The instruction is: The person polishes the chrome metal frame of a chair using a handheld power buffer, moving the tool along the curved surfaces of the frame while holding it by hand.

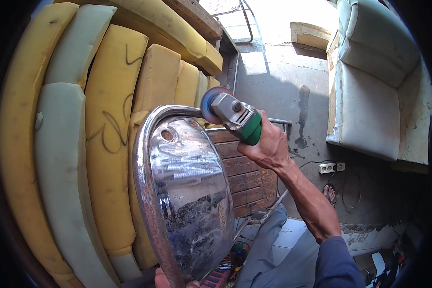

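My right hand [270, 146] is wrapped round the green body of an angle grinder [247, 126]. Its disc [207, 102] is at the upper end of a bent metal chair frame [140, 165], close to or touching the tube. Inside that frame sits a curved metal backrest panel [192, 192], shiny near the top and dark and pitted lower down. Rust covers the lower left stretch of the tube. At the bottom edge my left hand [163, 279] grips the frame's lower end, with most of the hand cut off or hidden behind it.
Yellow foam blocks [111, 139] and pale green ones [60, 139] stand packed along the left. A rusty brown slatted panel [247, 177] lies behind the backrest. Right of me are a white armchair [369, 96], a power strip [331, 167] and cables. Tools [218, 276] lie below.
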`<state>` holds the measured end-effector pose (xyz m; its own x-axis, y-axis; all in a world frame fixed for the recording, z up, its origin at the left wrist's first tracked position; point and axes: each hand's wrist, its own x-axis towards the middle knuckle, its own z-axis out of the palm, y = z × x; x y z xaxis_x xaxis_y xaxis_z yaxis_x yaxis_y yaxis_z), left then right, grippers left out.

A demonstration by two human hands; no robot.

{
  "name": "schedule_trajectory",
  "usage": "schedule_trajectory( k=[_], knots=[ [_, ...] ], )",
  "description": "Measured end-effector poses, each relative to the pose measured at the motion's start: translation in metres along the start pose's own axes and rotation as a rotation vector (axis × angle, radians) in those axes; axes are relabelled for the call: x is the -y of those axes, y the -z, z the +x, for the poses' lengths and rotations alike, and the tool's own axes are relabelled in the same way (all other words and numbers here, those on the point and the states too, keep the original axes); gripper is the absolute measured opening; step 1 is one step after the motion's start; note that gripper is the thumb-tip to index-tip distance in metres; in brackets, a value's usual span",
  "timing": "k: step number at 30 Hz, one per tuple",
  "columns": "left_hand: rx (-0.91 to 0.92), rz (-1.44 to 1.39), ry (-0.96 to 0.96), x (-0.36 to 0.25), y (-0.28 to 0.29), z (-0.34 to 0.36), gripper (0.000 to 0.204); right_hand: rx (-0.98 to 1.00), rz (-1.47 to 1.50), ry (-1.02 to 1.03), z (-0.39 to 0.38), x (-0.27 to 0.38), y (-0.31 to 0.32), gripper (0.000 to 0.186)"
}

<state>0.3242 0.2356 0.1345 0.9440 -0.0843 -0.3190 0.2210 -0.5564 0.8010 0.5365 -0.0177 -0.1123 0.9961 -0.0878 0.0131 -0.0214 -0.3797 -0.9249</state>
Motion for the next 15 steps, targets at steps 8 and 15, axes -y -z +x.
schedule_trajectory(
  k=[8,15],
  knots=[
    [-0.001,0.055,0.017,0.0,-0.002,-0.001,0.021,-0.1,0.056,0.13,0.007,0.02,-0.006,0.072],
    [-0.013,0.021,0.108,-0.006,-0.001,0.002,0.011,-0.095,0.011,0.142,0.011,0.018,-0.001,0.071]
  ],
)
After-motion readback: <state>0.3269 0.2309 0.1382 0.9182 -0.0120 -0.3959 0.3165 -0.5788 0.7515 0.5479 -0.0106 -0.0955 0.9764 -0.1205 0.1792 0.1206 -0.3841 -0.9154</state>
